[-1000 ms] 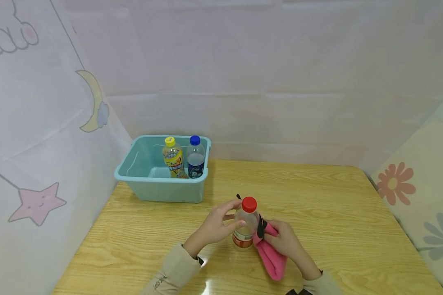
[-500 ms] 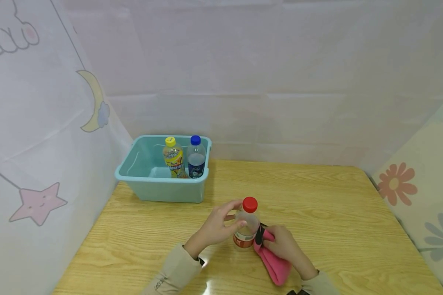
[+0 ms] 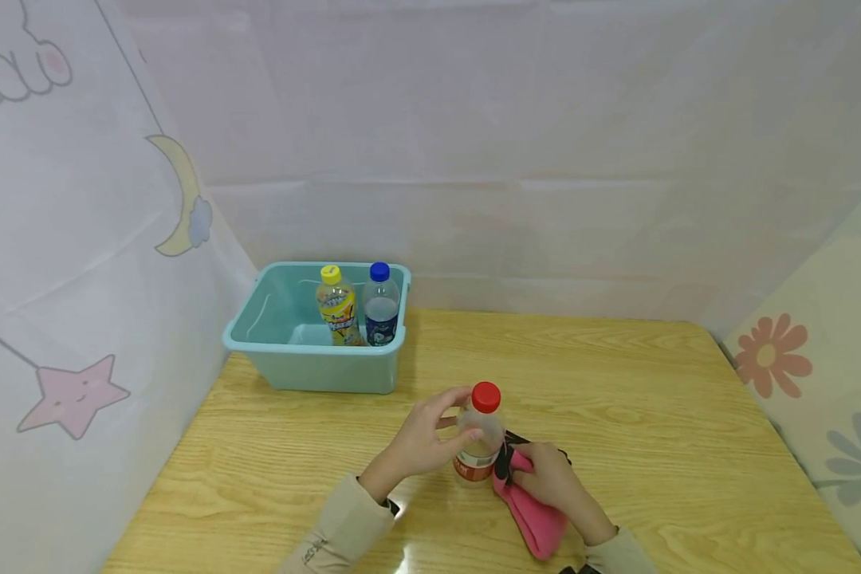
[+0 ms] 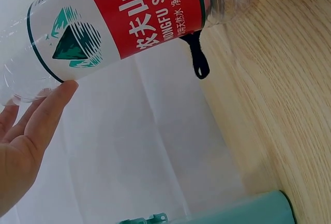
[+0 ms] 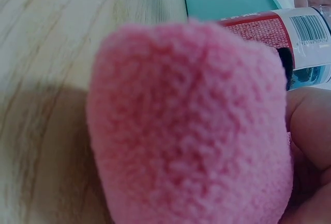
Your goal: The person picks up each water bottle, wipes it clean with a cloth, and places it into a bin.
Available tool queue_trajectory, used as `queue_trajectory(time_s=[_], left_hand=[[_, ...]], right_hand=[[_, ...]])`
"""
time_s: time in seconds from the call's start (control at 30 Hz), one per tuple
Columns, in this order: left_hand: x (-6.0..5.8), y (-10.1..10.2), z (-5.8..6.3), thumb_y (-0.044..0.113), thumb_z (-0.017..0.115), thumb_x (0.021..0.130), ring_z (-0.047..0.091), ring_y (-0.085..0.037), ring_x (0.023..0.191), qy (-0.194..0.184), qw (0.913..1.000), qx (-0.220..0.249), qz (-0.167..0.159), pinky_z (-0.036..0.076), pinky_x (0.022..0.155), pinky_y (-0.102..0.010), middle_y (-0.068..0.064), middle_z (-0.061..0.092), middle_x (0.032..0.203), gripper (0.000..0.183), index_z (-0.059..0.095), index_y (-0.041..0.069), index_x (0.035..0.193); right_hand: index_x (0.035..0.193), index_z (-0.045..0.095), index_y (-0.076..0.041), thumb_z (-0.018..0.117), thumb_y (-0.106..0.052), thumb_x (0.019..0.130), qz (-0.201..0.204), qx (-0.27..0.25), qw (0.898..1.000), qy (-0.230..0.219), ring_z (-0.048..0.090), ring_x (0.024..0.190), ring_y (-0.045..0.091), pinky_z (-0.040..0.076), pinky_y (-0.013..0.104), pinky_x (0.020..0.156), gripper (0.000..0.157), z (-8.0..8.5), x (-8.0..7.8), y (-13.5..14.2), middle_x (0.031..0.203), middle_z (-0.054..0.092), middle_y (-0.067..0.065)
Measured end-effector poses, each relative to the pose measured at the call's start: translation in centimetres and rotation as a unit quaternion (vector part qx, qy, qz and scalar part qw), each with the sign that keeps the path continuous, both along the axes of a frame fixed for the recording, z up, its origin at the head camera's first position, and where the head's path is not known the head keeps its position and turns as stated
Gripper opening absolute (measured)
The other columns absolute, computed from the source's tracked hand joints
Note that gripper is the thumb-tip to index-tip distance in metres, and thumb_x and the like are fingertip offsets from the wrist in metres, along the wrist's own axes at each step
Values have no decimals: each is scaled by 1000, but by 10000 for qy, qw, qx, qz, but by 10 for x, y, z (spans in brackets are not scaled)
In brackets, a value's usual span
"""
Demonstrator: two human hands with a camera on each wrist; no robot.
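A clear plastic water bottle (image 3: 475,469) with a red cap and a red-and-white label stands upright on the table. My left hand (image 3: 430,438) grips its upper part from the left, thumb in front. In the left wrist view its fingers (image 4: 49,113) touch the bottle just above the label. On the other side, my right hand (image 3: 551,480) holds a folded, fuzzy pink cloth (image 3: 534,522) with black trim against the bottle's lower right. A black loop (image 4: 199,61) sticks out behind the bottle. The pink cloth (image 5: 191,120) hides much of the right wrist view.
At the back left of the wooden table (image 3: 617,391) stands a light blue plastic basin (image 3: 323,368). Inside it are a yellow-capped bottle (image 3: 339,307) and a blue-capped bottle (image 3: 381,311). White printed sheets (image 3: 473,159) hang behind and at the sides.
My right hand has shifted slightly toward me with the pink cloth, whose lower end swings right. More of its black trim shows behind the hand. The left hand and bottle stay nearly still.
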State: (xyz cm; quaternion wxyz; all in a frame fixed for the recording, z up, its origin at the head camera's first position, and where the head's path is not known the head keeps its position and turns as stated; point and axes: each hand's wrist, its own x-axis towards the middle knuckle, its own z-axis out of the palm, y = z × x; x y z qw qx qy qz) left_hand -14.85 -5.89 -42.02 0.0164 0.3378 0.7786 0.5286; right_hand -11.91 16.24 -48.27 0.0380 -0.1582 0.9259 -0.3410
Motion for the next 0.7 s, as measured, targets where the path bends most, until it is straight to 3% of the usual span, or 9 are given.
queue_trajectory(time_s=[0.23,0.33,0.47,0.7], left_hand=[[1,2,2,20,67,84,54,-21,103,-86,9998,-42,153,49,81,-22,-6,57,108,47,50,4,125],[2,3,2,20,67,84,53,-19,103,-98,9998,-56,187,49,81,-22,-6,57,109,47,50,4,125],[2,3,3,19,67,84,52,-18,104,-131,9997,-45,183,49,82,-23,-6,55,112,47,50,4,125],[3,2,3,19,67,84,50,-21,104,57,9998,-24,177,51,81,-27,-5,51,114,44,51,6,123]], right_hand=[[72,59,-11,65,0,69,44,-70,10000,26,32,47,2,26,17,42,13,3,1,0,54,34,-10],[81,65,-9,66,0,70,-11,-30,10000,-47,34,49,3,27,18,43,14,2,2,1,55,36,-8],[100,68,-5,67,-1,72,-133,14,9999,-95,38,53,6,32,19,46,29,1,2,3,60,46,-7],[99,68,-4,65,0,69,-298,-146,9994,-112,40,56,8,33,20,48,30,6,4,8,71,57,-1]])
